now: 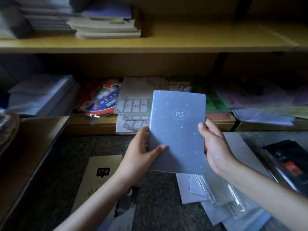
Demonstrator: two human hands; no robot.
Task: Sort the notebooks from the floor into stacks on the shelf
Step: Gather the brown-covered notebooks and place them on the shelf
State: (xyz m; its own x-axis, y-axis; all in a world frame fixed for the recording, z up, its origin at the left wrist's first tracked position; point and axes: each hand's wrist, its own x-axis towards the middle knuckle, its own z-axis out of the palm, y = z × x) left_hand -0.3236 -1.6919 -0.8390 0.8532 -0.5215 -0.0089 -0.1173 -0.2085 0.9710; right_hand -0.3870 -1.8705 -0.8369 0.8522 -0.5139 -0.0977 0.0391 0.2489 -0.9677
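A blue-grey notebook (179, 132) with white specks and a "NOTE BOOK" bubble is held upright in front of the lower shelf. My left hand (141, 150) grips its lower left edge, thumb across the cover. My right hand (215, 147) grips its right edge, thumb on the front. On the upper wooden shelf (183, 42) stand stacks of notebooks (106, 25) at the left. More notebooks and papers (135, 107) lie on the lower shelf behind the held one.
On the speckled floor lie a tan notebook (100, 179) at the left, loose white sheets and plastic sleeves (221, 195) at the right, and a black packet (290, 164) far right. A brown cardboard box (31, 147) stands at the left.
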